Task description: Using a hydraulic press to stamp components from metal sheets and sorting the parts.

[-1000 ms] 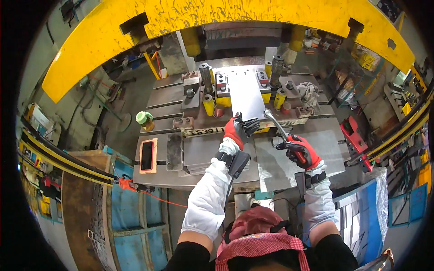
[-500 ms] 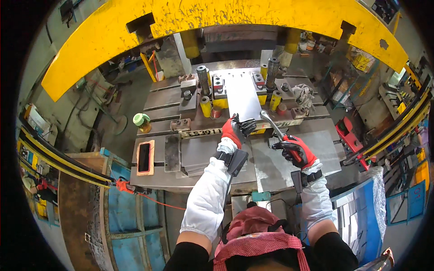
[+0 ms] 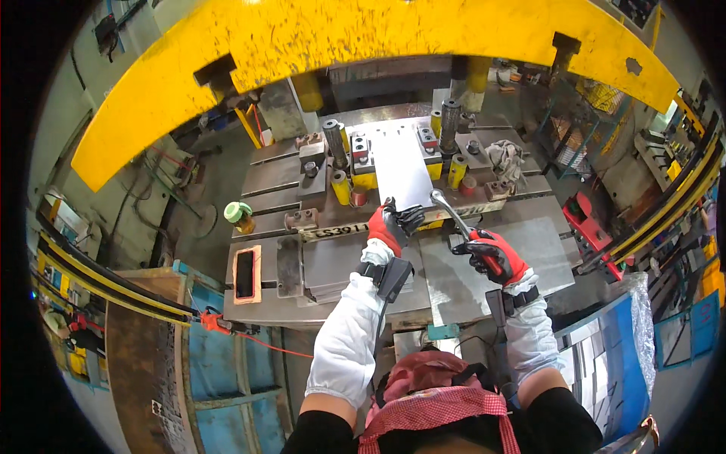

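A bright, flat metal sheet lies lengthwise in the middle of the die, between its upright posts. At the sheet's near left corner is my left hand, in a red and black glove, with its fingers closed on the edge. My right hand, gloved the same way, is wrapped round the red handle of a ratchet wrench. The wrench slants up and left, its round head beside the sheet's near right corner; whether the two touch I cannot tell.
A stack of flat plates lies left of my hands, and a large plate lies to the right. A phone, a green-capped bottle and a grey rag rest on the press bed. The yellow press beam arches across the far side.
The view has shifted slightly. Both hands keep nearly the same place and grip, and the wrench head still sits by the sheet's near right corner.
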`<action>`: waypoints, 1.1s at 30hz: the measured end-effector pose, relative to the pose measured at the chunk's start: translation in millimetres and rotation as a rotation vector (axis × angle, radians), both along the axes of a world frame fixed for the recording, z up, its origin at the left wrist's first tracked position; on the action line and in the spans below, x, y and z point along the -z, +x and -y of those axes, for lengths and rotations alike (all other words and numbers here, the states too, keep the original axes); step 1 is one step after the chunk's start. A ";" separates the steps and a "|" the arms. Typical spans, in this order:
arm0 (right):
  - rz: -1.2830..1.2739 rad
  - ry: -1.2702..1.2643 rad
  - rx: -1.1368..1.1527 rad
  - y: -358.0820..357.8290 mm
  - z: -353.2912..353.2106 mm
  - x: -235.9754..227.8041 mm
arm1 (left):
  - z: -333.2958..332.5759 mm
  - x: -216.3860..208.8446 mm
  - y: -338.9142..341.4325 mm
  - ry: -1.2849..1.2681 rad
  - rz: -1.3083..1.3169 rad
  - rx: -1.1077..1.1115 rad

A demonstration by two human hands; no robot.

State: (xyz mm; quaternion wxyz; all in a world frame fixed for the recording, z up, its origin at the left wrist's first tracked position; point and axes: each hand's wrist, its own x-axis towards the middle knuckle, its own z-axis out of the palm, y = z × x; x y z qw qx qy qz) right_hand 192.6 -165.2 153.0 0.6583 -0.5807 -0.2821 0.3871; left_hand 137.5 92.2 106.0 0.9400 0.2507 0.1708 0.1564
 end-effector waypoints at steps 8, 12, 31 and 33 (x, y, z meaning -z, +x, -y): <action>-0.132 0.021 -0.003 6.6 2.6 14.1 | -2.1 -3.4 1.3 -0.095 -0.039 0.005; -0.188 0.014 0.036 -1.8 -0.7 -2.7 | 10.3 -16.3 1.5 -0.061 -0.099 -0.031; 0.018 -0.101 -0.036 -3.0 -7.3 -22.2 | -0.4 -2.2 -1.2 -0.034 -0.037 0.027; 0.346 -0.059 -0.117 12.6 -13.0 -18.2 | -6.4 2.9 0.0 -0.099 -0.051 0.078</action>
